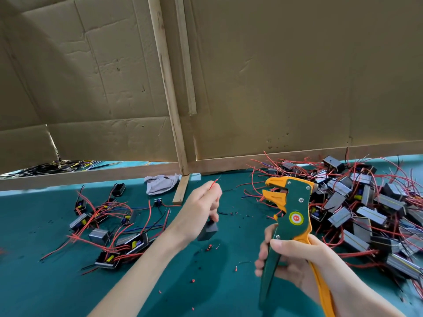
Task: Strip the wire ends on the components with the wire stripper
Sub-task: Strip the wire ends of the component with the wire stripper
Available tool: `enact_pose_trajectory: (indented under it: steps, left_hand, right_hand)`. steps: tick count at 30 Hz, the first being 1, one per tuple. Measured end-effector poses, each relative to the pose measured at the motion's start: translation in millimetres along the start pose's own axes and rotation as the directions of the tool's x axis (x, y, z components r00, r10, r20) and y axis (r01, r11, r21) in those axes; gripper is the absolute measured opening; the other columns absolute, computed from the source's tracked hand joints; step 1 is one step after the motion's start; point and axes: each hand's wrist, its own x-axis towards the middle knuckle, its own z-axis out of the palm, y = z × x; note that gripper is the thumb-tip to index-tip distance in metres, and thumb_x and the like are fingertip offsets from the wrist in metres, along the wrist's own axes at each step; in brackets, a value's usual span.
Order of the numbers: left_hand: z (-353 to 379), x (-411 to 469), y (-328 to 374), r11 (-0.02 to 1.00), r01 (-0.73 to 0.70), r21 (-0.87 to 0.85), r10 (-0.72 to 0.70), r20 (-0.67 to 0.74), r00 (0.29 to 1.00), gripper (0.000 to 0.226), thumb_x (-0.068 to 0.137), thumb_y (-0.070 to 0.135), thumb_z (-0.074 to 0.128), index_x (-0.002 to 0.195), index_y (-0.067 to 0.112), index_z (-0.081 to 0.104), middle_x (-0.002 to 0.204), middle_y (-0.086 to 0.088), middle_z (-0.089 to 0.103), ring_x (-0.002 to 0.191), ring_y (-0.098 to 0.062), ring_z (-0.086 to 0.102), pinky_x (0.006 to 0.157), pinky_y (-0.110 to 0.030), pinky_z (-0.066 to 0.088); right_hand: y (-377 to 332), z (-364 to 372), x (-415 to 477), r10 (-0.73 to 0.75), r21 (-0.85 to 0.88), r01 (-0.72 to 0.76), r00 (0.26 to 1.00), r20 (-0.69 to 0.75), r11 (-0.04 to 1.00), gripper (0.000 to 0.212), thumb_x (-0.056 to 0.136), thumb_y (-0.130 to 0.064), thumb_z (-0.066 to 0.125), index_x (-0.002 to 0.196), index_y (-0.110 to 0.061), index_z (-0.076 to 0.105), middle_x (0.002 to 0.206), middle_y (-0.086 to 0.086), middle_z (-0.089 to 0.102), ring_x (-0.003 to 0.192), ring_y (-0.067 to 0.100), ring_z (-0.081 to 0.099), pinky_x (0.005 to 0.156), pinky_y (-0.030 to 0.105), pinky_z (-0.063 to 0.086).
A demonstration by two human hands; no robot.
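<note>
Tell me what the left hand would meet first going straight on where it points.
Probably the wooden rail below the cardboard wall; the left hand, holding a red wire and a black component, points across green mat towards it. Depth is unclear.

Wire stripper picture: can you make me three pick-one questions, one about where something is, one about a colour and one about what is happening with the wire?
1. Where on the table is the biggest pile of components?
A. on the left
B. on the right
C. in the middle

2. What colours is the wire stripper?
A. green and orange
B. blue and white
C. pink and black

3. The red wire pinched by the left hand is:
A. lying flat on the table
B. clamped in the stripper
C. held up, apart from the stripper

Answers:
1 B: the big heap lies on the right, beyond the right hand.
2 A: its body is green, and its mouth and one handle are orange.
3 C: a clear gap shows between the wire and the stripper's open mouth.
</note>
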Motion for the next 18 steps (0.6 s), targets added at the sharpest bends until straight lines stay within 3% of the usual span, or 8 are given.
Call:
enact_pose_trajectory:
  steps: [3, 7, 10, 13, 15, 18]
  left_hand:
    - [4.9, -1.7, -0.2, 0.999, 0.044, -0.018, -0.045, -0.046, 0.998, 0.021, 0.08, 0.041, 0.036, 0.072, 0.022, 0.033, 0.062, 0.011, 0.022, 0.056, -0.013, 0.018, 0.061, -0.031, 0.024]
    - [5.3, -2.0, 0.2, 0.996, -0.031, 0.084, 0.035, -0.046, 0.998, 0.027, 0.085, 0.037, 0.033, 0.062, 0.027, 0.04, 0.06, 0.012, 0.022, 0.056, -0.012, 0.018, 0.06, -0.032, 0.02]
    - [4.3, -3.2, 5.4, 0.996, -0.088, 0.025, 0.088, 0.01, 0.996, 0.032, 0.09, 0.042, 0.041, 0.068, 0.025, 0.057, 0.061, 0.009, 0.022, 0.055, -0.01, 0.021, 0.057, -0.026, 0.024]
    - [4.7, -6.4, 11.4, 0.991, -0.135, -0.025, 0.137, 0.079, 0.987, 0.026, 0.093, 0.043, 0.054, 0.086, 0.026, 0.074, 0.057, 0.009, 0.028, 0.058, -0.015, 0.022, 0.056, -0.023, 0.024]
    - [4.9, -7.8, 12.6, 0.986, -0.153, -0.068, 0.159, 0.092, 0.983, 0.024, 0.086, 0.041, 0.062, 0.095, 0.024, 0.076, 0.059, 0.006, 0.033, 0.061, -0.018, 0.022, 0.057, -0.027, 0.02]
    - [5.8, -8.6, 13.9, 0.98, -0.149, -0.134, 0.157, 0.046, 0.987, 0.027, 0.072, 0.038, 0.069, 0.089, 0.019, 0.078, 0.059, 0.006, 0.05, 0.057, -0.01, 0.032, 0.053, -0.017, 0.028]
  right_hand:
    - [-0.3, -2.8, 0.7, 0.025, 0.014, -0.025, 0.999, -0.027, 1.0, 0.026, 0.053, -0.004, 0.074, 0.077, 0.002, 0.065, 0.072, 0.027, 0.058, 0.064, 0.042, 0.063, 0.059, 0.048, 0.057]
    - [0.3, -3.7, 0.1, 0.032, 0.015, -0.032, 0.999, -0.002, 0.999, 0.03, 0.045, -0.009, 0.078, 0.073, -0.001, 0.069, 0.073, 0.027, 0.058, 0.065, 0.041, 0.064, 0.059, 0.046, 0.057]
    - [-1.7, -2.5, -1.3, 0.034, 0.01, -0.034, 0.998, 0.048, 0.999, 0.029, 0.046, -0.01, 0.078, 0.073, -0.002, 0.07, 0.073, 0.027, 0.059, 0.065, 0.041, 0.064, 0.061, 0.046, 0.057]
    - [-2.5, -1.5, -2.8, 0.039, 0.003, -0.039, 0.993, 0.107, 0.999, 0.028, 0.049, -0.01, 0.078, 0.073, 0.0, 0.069, 0.073, 0.028, 0.058, 0.067, 0.042, 0.063, 0.063, 0.048, 0.056]
    - [-2.7, -2.0, -3.6, 0.045, -0.002, -0.045, 0.988, 0.147, 0.999, 0.028, 0.051, -0.009, 0.079, 0.075, 0.0, 0.068, 0.074, 0.029, 0.058, 0.068, 0.043, 0.063, 0.064, 0.048, 0.056]
    - [-3.1, -2.9, -4.0, 0.049, -0.009, -0.048, 0.977, 0.206, 0.999, 0.039, 0.048, -0.01, 0.09, 0.078, 0.002, 0.067, 0.076, 0.03, 0.059, 0.069, 0.042, 0.064, 0.066, 0.05, 0.056]
